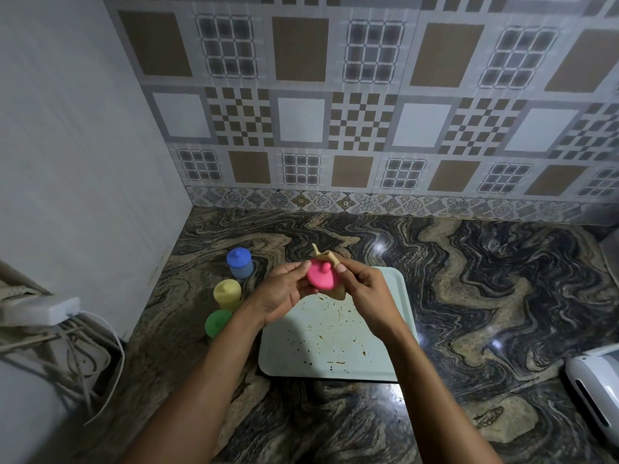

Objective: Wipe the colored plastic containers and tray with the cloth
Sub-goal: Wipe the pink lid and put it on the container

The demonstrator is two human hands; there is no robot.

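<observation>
Above the tray's (301, 356) far end, our left hand (284, 291) is gripping the pink container (323, 278), our right hand (365, 296) pinching the cloth (327, 257) against it; we are aiming to cover lid and knob.

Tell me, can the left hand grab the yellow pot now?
Probably not yet: the left hand grips the pink container. The yellow pot stands close beside it with nothing between.

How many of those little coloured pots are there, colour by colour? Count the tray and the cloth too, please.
Pink container: 1
Blue container: 1
Yellow container: 1
Green container: 1
Tray: 1
Cloth: 1
Total: 6
</observation>
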